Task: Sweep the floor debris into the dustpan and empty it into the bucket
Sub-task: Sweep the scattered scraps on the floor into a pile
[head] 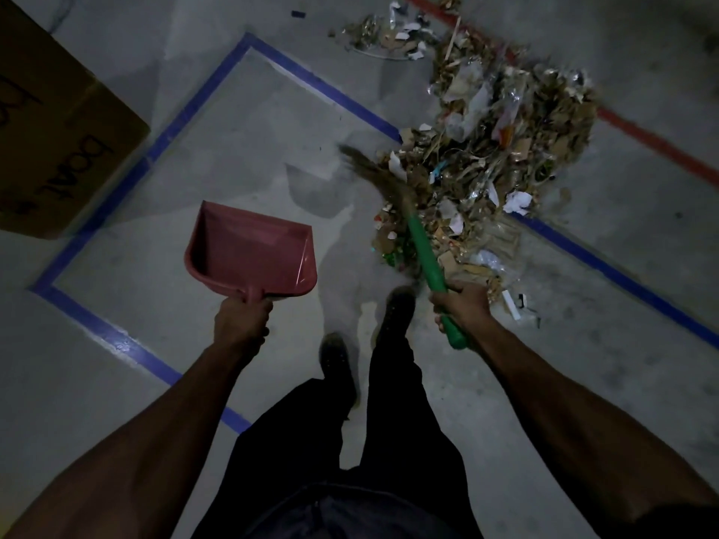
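A: Where's the debris?
B: A heap of paper and plastic scraps (490,157) lies far right; green-handled straw broom (422,247), gripped by right hand (461,307), touches its near edge.
A: And the left hand (241,324)?
B: It grips an empty pink plastic dustpan (249,250), raised ready. No bucket visible.

Single head camera looks steeply down at the dim floor (505,402), seemingly from standing height.

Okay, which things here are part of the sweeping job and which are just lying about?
Part of the job:
dustpan, held by left hand
broom, held by right hand
debris pile

Just lying about:
cardboard box
blue tape lines
red line
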A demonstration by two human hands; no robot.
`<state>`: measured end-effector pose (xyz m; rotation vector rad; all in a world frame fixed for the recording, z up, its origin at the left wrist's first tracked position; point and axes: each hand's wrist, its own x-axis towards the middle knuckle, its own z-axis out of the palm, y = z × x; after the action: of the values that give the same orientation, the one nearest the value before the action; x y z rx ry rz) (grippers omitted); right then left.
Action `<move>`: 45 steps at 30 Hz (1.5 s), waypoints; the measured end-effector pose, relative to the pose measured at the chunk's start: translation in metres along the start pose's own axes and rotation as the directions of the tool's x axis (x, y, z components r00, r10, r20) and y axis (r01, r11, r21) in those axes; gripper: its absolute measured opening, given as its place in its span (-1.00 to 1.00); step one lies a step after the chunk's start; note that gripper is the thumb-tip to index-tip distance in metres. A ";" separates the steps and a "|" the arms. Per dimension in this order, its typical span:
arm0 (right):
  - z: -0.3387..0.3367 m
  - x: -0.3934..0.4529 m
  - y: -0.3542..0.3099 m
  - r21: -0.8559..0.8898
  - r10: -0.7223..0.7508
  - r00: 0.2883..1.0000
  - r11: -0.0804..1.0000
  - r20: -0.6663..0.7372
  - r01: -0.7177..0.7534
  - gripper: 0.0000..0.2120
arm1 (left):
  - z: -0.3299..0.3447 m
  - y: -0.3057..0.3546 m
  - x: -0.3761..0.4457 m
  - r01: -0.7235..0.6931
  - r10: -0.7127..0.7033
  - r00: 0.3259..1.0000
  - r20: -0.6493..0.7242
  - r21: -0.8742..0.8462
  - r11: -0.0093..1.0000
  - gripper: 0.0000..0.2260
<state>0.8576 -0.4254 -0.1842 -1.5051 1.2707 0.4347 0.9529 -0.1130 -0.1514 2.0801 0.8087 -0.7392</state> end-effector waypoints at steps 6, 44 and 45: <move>-0.017 -0.040 0.030 -0.283 -0.038 0.980 0.954 0.196 0.094 -0.60 | 0.029 0.013 -0.023 -0.018 0.018 1.000 0.012 -0.001 1.000 -0.72; -0.251 0.083 0.023 -0.108 0.094 0.969 0.992 0.231 -0.071 -0.84 | 0.249 -0.007 -0.185 0.225 -0.235 0.970 -0.059 -0.147 0.963 -0.69; -0.251 0.085 0.020 -0.086 0.063 0.976 0.995 0.208 -0.046 -0.85 | 0.247 -0.013 -0.190 0.225 -0.236 0.970 -0.059 -0.150 0.963 -0.67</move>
<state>0.7867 -0.6815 -0.1699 -1.4519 1.1405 0.6712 0.7668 -0.3636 -0.1529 1.9158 1.1282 -0.7062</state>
